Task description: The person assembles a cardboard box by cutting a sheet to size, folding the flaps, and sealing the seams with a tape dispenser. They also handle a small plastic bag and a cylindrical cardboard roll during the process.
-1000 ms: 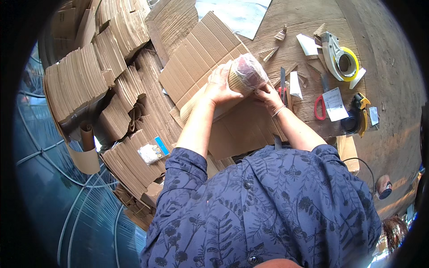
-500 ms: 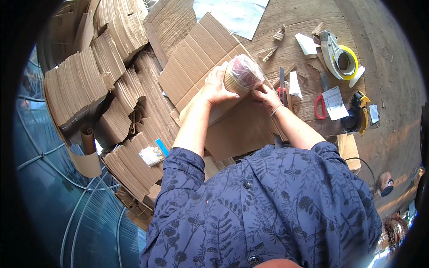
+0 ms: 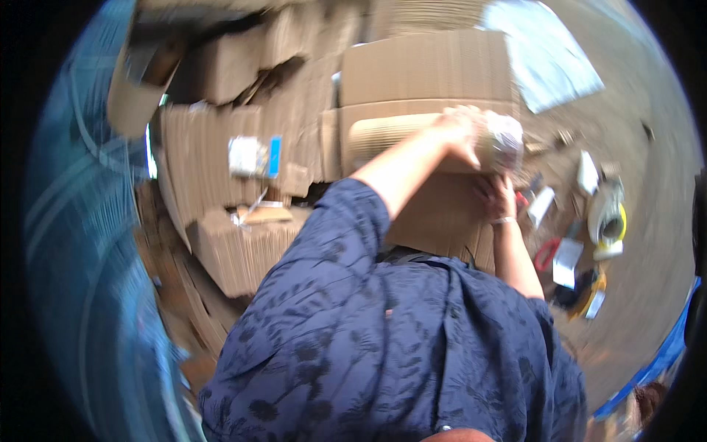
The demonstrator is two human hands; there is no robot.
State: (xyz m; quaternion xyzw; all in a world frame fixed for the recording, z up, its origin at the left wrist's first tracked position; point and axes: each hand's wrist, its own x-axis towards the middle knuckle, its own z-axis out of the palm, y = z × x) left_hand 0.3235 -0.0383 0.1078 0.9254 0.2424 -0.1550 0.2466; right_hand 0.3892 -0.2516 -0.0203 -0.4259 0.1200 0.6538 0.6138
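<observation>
A roll of ribbed brown cardboard [image 3: 390, 136] lies lengthwise, left to right, on a creased cardboard sheet [image 3: 427, 70]. Clear plastic wrap [image 3: 506, 141] covers its right end. My left hand [image 3: 462, 134] curls over the top of the roll close to that wrapped end, its fingers closed around it. Just below the same end is my right hand [image 3: 500, 197], fingertips at or near the roll's lower edge. Motion blur smears those fingers, so their grip is unclear. The underside of the roll is hidden.
Stacks of flat cardboard [image 3: 213, 147] fill the left, with a small clear packet [image 3: 247, 156] on them. On the right lie red-handled scissors [image 3: 546, 254], a tape dispenser [image 3: 608, 221], a yellow-and-black tool [image 3: 585, 293] and paper scraps. A pale sheet [image 3: 545, 55] lies at the back.
The whole view has swung round and blurred. The roll, earlier tilted with its wrapped end facing up, now lies lengthwise across the sheet. My right hand has come lower on the wrapped end.
</observation>
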